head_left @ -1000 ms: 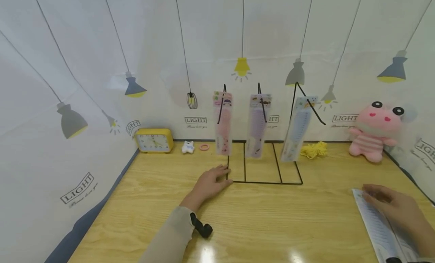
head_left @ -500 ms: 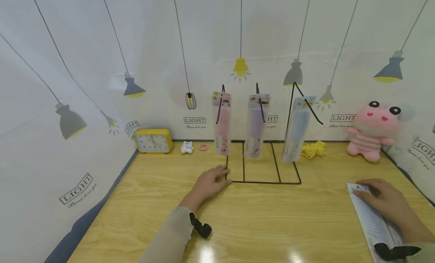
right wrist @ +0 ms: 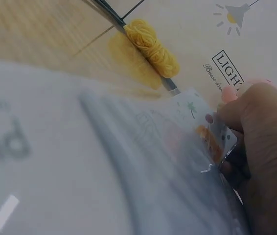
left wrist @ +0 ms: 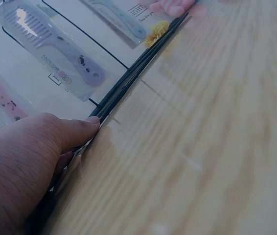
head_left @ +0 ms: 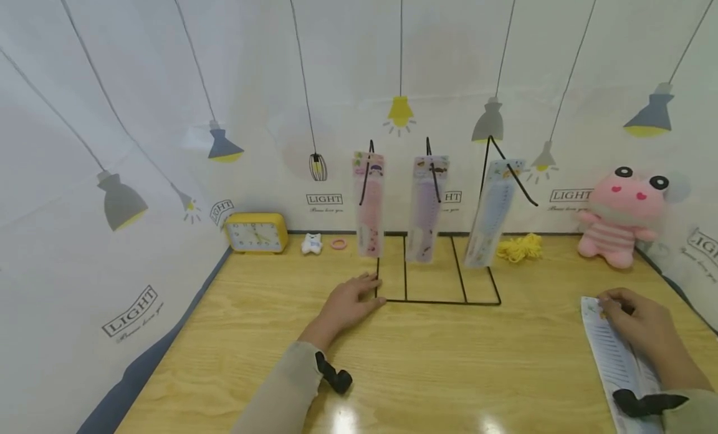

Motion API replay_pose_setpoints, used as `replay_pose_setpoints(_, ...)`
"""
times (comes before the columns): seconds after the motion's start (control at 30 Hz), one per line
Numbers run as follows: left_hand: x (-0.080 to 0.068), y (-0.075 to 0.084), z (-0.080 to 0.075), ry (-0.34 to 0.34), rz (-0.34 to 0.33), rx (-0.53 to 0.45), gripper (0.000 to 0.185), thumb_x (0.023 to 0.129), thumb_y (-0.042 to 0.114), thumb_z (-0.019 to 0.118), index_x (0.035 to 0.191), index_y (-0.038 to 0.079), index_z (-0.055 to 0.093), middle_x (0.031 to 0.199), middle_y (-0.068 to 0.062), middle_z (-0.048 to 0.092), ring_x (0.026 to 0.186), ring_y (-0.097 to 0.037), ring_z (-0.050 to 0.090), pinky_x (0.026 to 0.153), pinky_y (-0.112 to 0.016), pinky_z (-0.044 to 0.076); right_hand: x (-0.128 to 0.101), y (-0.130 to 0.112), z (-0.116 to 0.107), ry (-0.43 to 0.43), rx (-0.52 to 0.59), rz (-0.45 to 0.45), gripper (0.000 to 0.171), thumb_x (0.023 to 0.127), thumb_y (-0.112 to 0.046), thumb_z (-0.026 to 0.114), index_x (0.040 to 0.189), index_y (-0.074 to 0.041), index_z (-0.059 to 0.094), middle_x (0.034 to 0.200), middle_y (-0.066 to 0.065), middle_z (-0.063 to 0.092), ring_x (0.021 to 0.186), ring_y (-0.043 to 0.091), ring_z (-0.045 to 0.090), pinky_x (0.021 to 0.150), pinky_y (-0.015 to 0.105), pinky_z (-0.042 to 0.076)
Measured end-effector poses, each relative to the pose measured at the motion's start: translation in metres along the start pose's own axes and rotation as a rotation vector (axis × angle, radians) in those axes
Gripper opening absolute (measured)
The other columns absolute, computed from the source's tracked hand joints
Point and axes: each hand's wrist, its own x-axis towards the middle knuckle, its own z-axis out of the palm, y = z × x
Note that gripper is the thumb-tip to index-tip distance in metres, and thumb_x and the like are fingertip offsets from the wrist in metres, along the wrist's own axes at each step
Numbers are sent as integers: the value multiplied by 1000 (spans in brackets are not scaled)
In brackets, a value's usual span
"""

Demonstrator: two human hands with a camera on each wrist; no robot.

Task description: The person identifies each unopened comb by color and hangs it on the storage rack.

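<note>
My left hand [head_left: 350,302] rests at the front left corner of a black wire rack [head_left: 432,302], its thumb on the front bar and its fingers at the left bar. In the left wrist view the thumb lies along that bar. On the right, my right hand [head_left: 645,322] pinches the printed top of a clear packet holding a blue comb [head_left: 612,356]. Close up in the right wrist view, the packet [right wrist: 114,161] is blurred. From the rack's hooks hang a pink packaged comb [head_left: 369,212], a purple one [head_left: 424,212] and a blue one [head_left: 493,212], this last tilted.
Along the back stand a yellow clock [head_left: 255,233], a small white bear figure [head_left: 311,244], a pink ring [head_left: 339,244], a bundle of yellow string [head_left: 520,248] and a pink plush toy [head_left: 619,219]. Behind them is a lamp-print backdrop [head_left: 263,110]. The table [head_left: 426,365] is wooden.
My right hand has come slightly up the table with the packaged comb, and more of the comb shows. My left hand and the rack have stayed in place.
</note>
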Motion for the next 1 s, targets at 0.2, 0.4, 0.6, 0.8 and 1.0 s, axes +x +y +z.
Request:
replay_pose_setpoints(0.2,0,5,-3,-1,-11,-15,57,98,53,60,147,24,54,157,9,41,148,-17,30,121,-46,25,0,-7,-6,20,32,82,39,105,-27,45,116,6,63,116,34,61,101,50,55,79,60,42)
replay_pose_setpoints(0.4,0,4,-2,-3,-12,-27,58,97,54,60,147,24,54,157,8,41,148,-18,30,121,-47,26,-1,-7,-6,5,59,149,31,100,-17,48,114,4,65,117,32,62,99,43,55,76,51,42)
replay_pose_setpoints(0.6,-1,3,-2,2,-4,-29,58,98,53,60,147,23,55,157,8,41,148,-17,30,121,-47,26,0,-6,-3,14,55,115,25,96,-13,56,112,5,64,112,33,64,98,47,58,74,53,44)
replay_pose_setpoints(0.8,0,1,-3,2,0,-27,57,98,52,61,147,23,54,157,8,42,148,-17,30,121,-47,25,1,-5,-1,28,35,91,23,96,-13,59,110,4,66,106,29,67,89,35,59,67,37,40)
replay_pose_setpoints(1.0,0,0,0,-9,-6,-25,57,98,52,60,147,25,54,157,9,41,148,-17,30,121,-47,25,-1,-6,-1,35,18,96,22,96,-14,60,109,3,67,106,29,67,89,37,60,66,35,40)
